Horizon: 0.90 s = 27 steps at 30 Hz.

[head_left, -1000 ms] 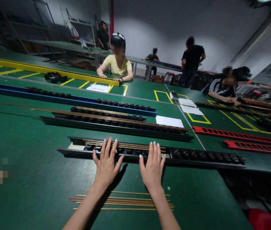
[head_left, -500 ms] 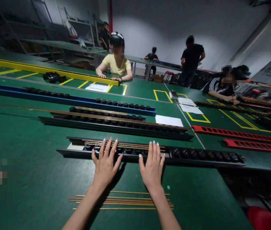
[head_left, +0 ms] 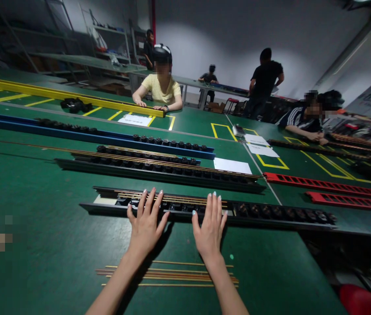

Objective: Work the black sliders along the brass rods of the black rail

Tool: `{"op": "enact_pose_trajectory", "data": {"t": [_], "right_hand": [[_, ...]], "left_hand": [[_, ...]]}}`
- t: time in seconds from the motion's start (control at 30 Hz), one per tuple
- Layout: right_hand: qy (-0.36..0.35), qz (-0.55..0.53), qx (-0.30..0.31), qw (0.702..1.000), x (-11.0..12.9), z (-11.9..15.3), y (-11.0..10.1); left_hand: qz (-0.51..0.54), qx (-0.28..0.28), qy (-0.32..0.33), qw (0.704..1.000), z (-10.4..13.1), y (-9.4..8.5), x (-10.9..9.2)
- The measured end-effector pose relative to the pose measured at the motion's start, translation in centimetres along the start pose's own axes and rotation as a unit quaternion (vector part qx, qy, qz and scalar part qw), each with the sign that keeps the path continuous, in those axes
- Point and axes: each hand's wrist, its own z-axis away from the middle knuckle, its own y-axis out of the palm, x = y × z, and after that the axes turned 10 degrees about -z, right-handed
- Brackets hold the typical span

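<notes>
My left hand (head_left: 146, 221) lies with fingers spread across a black channel rail (head_left: 283, 223), over its left half. Further right along the same rail rests my right hand (head_left: 207, 225), fingers stretched out and flat. Beneath the fingertips of both hands run thin brass-coloured rods (head_left: 185, 199), laid lengthwise in the rail. Black parts (head_left: 254, 209) sit in a row inside the rail, plainly visible at its right end. Several loose rods (head_left: 175, 275) lie on the green table, partly hidden under my forearms.
Behind stand another black rail (head_left: 159, 174) with rods, a blue rail (head_left: 113, 139) and a yellow rail (head_left: 74, 97). Red slotted strips (head_left: 323, 180) lie at right, white paper (head_left: 233, 166) mid-table. A co-worker in yellow (head_left: 161, 89) sits opposite; another person (head_left: 298, 118) leans at right.
The whole view has shifted very slightly. Both my hands stay in the same place on the rail, and the rods have not moved.
</notes>
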Motion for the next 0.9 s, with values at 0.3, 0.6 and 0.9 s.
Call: {"op": "enact_pose_trajectory", "data": {"t": [0.3, 0.6, 0.9], "right_hand": [[-0.021, 0.006, 0.011, 1.000, -0.13, 0.09, 0.14], [-0.022, 0.004, 0.010, 1.000, -0.05, 0.04, -0.11], [-0.047, 0.007, 0.031, 0.998, 0.07, 0.10, -0.21]], "left_hand": [[0.009, 0.002, 0.002, 1.000, 0.00, -0.02, 0.06], [0.024, 0.003, -0.003, 1.000, 0.01, -0.04, -0.02], [0.006, 0.008, 0.000, 1.000, -0.01, 0.07, -0.03]]}}
